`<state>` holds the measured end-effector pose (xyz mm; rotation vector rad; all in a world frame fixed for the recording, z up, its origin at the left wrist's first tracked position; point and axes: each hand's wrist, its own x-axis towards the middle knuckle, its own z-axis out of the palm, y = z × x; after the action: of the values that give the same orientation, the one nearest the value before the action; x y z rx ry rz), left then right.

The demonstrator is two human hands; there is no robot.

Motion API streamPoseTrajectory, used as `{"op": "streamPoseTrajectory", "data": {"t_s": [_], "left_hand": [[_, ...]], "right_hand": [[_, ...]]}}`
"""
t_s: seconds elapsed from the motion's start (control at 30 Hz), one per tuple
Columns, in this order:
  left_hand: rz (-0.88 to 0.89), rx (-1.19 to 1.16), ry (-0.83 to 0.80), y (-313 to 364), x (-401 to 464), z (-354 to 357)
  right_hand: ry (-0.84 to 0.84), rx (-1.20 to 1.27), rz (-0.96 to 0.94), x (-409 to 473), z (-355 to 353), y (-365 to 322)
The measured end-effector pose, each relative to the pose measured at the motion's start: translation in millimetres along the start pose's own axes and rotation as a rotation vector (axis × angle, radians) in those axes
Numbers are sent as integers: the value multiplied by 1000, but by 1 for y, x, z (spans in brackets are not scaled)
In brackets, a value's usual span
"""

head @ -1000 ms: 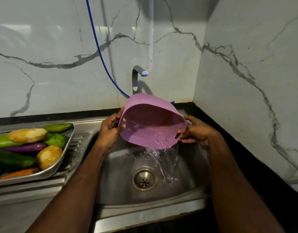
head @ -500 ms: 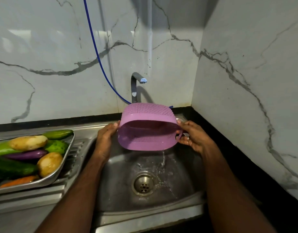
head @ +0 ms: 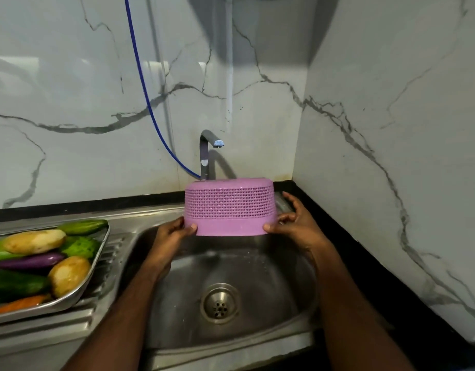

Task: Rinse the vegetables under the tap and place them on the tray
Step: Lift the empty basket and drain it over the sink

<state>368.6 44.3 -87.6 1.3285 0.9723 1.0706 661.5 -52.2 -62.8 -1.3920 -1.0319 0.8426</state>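
Marble wall (head: 70,89), tap (head: 207,151) behind upturned pink colander (head: 228,210), tray (head: 97,269) left

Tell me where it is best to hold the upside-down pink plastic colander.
Grip the smooth solid rim band of the pink plastic perforated colander, one hand from each side. It hangs inverted, rim down, and the band gives a firmer hold than the holed wall.

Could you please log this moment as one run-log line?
both hands hold pink colander upturned over sink | tap off | vegetables on tray
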Motion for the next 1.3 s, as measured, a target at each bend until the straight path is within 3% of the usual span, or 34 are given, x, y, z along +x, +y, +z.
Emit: {"op": "streamPoseTrajectory", "data": {"t_s": [0.27, 0.37, 0.7, 1.0, 1.17, 1.3], "left_hand": [[106, 59, -61, 12, -7, 40], [100, 99, -163, 12, -8, 56], [93, 139, -361, 13, -10, 151], [164, 247, -107, 9, -15, 193], [29, 142, -311, 21, -34, 187], [-52, 249, -445, 25, -34, 186]], "right_hand": [[250, -229, -201, -54, 1, -24], [317, -275, -246, -83, -19, -21], [500, -378, -149, -134, -70, 3], [573, -519, -77, -136, -92, -1], [604, -518, -106, -131, -98, -12], [580, -560, -92, -127, -99, -16]]}}
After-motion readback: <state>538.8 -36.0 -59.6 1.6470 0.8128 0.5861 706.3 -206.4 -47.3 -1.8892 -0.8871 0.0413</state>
